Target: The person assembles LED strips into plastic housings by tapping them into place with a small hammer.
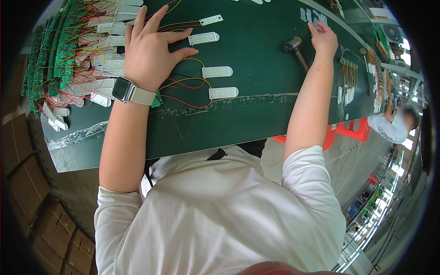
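My left hand (153, 57), with a watch on its wrist, lies with fingers spread over wires and the edge of a row of green circuit boards (64, 50). To its right, several small white LED boards (217, 72) lie on the green table, joined by red and yellow wires that run under the hand. At the far right, my right hand (324, 40) has its thumb and fingers drawn together at a few small translucent pieces (309, 16). Whether one is pinched in them cannot be made out. Left of this hand lies a hammer (293, 46), its handle partly behind my forearm.
More white LED boards (107, 41) and tangled wires crowd the table's left side. Another wired bundle (349, 73) lies at the right. Red stools (353, 130) stand by the table edge, cardboard boxes (30, 188) at lower left. Another person (392, 123) sits farther right.
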`<action>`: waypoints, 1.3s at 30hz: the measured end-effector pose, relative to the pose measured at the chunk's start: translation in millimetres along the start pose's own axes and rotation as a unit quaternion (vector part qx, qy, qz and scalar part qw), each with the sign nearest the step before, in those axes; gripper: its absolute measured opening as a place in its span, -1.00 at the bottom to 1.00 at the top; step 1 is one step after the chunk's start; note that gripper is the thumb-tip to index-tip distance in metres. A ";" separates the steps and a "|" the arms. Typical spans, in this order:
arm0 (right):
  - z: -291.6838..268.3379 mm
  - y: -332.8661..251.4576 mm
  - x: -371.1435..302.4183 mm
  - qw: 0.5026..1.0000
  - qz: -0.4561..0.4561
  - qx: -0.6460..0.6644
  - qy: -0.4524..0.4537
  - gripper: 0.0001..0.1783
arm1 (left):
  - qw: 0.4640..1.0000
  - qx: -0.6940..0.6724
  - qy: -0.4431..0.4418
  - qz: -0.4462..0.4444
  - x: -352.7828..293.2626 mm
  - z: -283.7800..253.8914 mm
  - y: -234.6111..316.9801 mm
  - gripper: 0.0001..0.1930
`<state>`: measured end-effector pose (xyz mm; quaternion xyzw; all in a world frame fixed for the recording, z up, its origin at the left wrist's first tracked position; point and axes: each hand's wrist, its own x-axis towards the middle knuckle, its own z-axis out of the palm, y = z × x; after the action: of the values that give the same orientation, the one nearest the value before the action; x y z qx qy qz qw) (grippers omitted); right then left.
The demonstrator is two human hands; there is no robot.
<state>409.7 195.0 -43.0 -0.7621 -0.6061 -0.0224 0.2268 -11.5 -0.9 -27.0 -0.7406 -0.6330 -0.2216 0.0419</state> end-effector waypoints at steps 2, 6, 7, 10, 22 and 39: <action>-4.4 0.9 -0.8 0.999 0.022 0.024 -0.017 -0.51 | 1.000 -0.008 0.004 0.012 0.4 1.3 -1.0 -0.51; -6.3 -4.4 -4.9 0.995 0.065 0.076 -0.002 -0.57 | 1.000 -0.007 0.003 0.012 0.3 0.7 -0.9 -0.52; -5.4 -5.6 -5.3 0.993 0.066 0.099 0.005 -0.57 | 1.000 -0.002 0.004 0.011 0.2 0.7 -1.0 -0.52; -5.1 -6.5 -4.3 0.985 0.078 0.155 0.004 -0.56 | 1.000 0.000 0.006 0.011 0.1 1.8 -1.5 -0.52; 9.1 2.5 6.6 0.989 -0.113 0.079 0.051 -0.55 | 1.000 -0.011 -0.002 0.005 0.5 0.4 2.3 -0.51; -26.9 -47.2 -12.1 0.938 -0.093 0.334 0.004 -0.78 | 0.997 -0.051 -0.020 -0.047 2.1 -9.9 13.4 -0.55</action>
<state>369.0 181.6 -7.6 -0.5828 -0.6457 0.1574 0.4675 -1.3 -4.9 -14.4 -0.7155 -0.6556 -0.2408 -0.0193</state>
